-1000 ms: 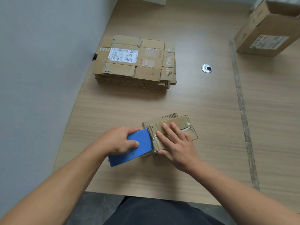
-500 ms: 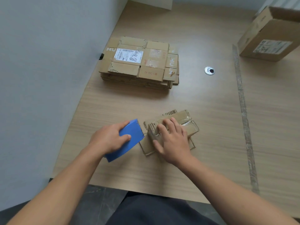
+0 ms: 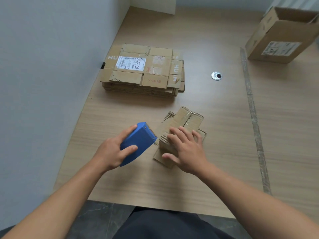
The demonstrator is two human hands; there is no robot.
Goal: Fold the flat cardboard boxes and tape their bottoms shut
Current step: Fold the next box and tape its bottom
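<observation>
1. My left hand [image 3: 112, 150] wraps the blue tape dispenser [image 3: 138, 144], thumb on its near side.
2. My right hand [image 3: 187, 149] lies flat, fingers spread, pressing the small box [image 3: 189, 118] onto the table [image 3: 215, 178].
3. The box sits just right of the dispenser, whose toothed edge faces its near-left end, nearly touching.
4. Its long axis, with the taped seam, runs off to the far right; I judge any next strip follows that line.
5. The flat stack [image 3: 143, 71] lies beyond, well apart.
</observation>
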